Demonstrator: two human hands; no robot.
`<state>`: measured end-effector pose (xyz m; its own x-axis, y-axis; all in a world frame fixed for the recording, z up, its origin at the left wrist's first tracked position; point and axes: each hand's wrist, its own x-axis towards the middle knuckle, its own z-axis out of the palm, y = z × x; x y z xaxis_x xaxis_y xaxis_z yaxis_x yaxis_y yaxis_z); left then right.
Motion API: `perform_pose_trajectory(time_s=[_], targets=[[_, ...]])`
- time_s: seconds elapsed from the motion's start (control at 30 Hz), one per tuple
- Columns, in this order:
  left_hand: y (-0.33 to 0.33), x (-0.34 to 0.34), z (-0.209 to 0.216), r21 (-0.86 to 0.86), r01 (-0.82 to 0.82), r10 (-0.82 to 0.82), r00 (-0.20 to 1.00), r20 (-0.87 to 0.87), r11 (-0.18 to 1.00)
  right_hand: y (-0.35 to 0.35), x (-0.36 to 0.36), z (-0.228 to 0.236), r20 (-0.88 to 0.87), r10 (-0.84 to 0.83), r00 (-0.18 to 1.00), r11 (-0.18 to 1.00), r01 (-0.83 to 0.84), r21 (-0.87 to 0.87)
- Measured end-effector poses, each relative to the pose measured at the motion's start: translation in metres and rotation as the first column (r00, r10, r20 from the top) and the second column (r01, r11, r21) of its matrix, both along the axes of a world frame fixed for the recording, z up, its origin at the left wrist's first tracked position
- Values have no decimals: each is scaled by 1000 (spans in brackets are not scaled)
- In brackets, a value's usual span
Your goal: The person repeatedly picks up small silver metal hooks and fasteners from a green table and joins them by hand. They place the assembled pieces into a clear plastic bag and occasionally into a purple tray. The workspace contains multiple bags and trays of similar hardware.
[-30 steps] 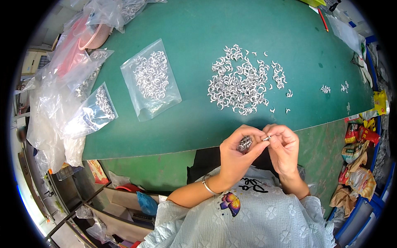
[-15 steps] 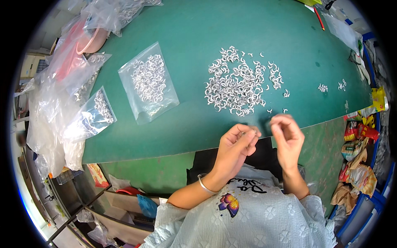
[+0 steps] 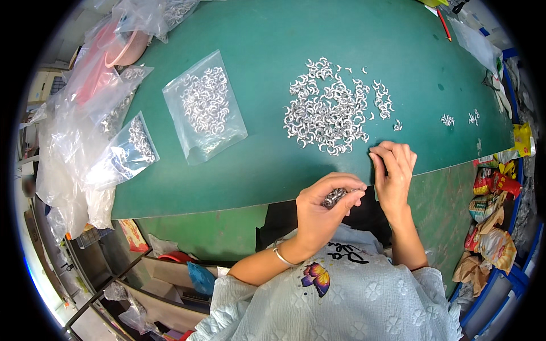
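Note:
My left hand (image 3: 321, 213) is closed around a small clump of silvery crescent-shaped metal pieces (image 3: 334, 197), which shows between thumb and fingers, just off the table's near edge. To its right, my right hand (image 3: 393, 173) is bent down at the tabletop with thumb and fingers pinched together. What its fingertips hold, if anything, is hidden. Beyond both hands spreads a pile of the same crescent pieces (image 3: 327, 116). A narrow strip of crescents (image 3: 383, 99) lies right of the pile, and a tiny group (image 3: 397, 125) is close above my right hand.
On the green table (image 3: 267, 176), a clear bag of crescents (image 3: 205, 108) lies left of the pile. More plastic bags (image 3: 68, 148) and a pink basin (image 3: 129, 50) crowd the left edge. Two small clusters, one of them here (image 3: 447, 120), sit far right. A red pencil (image 3: 444, 25) lies at the back.
My left hand has turned, so the clump in it now shows. My right hand has come down to the tabletop, where two loose crescents lay; they are no longer visible. The view has shifted slightly.

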<state>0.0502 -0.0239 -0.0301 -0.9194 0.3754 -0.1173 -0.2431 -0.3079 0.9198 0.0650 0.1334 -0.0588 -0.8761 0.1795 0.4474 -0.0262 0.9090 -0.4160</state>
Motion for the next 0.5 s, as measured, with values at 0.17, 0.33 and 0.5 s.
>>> perform_pose_trajectory(time_s=[0.17, 0.33, 0.5], targets=[[0, 0, 2, 17, 5, -5, 1000, 7, 1000, 0, 4, 3, -11, 43, 999, 958, -44, -282], [-2, -1, 1, 28, 61, -60, 998, -34, 998, -9, 15, 13, 9, 86, 996, 622, -46, -782], [-2, 0, 4, 101, 101, -106, 993, 47, 990, -15, 20, 35, -50, 153, 987, 479, -118, -870]])
